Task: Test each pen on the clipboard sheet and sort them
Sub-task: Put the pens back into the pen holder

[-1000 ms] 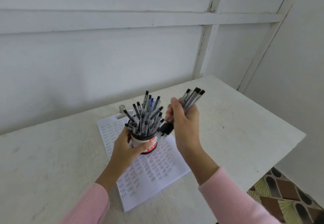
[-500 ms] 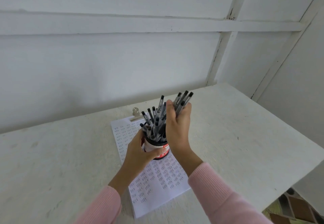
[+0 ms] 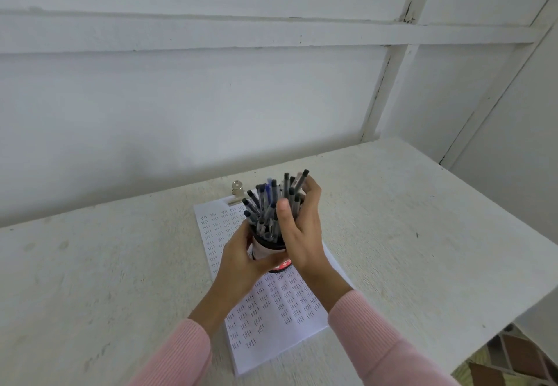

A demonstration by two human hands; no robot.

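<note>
1. Gripping the pen cup (image 3: pixel 267 254) with my left hand (image 3: pixel 241 262), fingers curled round its side, I hold it over the clipboard sheet (image 3: pixel 280 304).
2. My right hand (image 3: pixel 303 234) clasps a bunch of pens (image 3: pixel 294 188) at the cup's rim.
3. The sheet lies on the white table (image 3: pixel 407 234).

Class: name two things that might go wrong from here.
The white, red-labelled cup is crammed, so pushing in the bundle of grey, black-capped pens gripped by the right hand might spill some. The left hand holds the cup by its side; it might tip onto the printed clipboard sheet.
</note>
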